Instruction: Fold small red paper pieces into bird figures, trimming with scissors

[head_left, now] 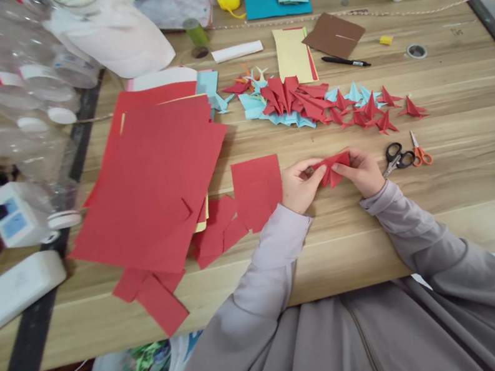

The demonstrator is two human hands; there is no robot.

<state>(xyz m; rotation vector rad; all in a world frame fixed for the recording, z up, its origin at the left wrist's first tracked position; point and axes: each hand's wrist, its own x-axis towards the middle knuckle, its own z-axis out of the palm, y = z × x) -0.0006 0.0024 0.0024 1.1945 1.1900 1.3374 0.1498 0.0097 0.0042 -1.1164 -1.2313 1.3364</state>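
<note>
At the middle of the table point(344, 251), toward its front edge, the red paper point(334, 176), folded into points, spans the space between two hands. The left hand point(297, 186) pinches one side, thumb on the near face; the right hand point(365, 171) pinches the other in like manner. The fingers behind the paper are partly hidden, and whether its lower tip touches the wood cannot be told. The step appears to be the shaping of a fold. Good practice calls for even pressure from both thumbs, edges matched before any crease is pressed hard, and a light pull, since small layered paper may tear or skew at its points. Just left of the left hand lies a flat red square point(253, 177); black scissors point(400, 156) and orange scissors point(422, 156) lie beside the right hand. Beyond are folded red figures point(413, 108), whose sharp points suggest the crispness that creases need.
</note>
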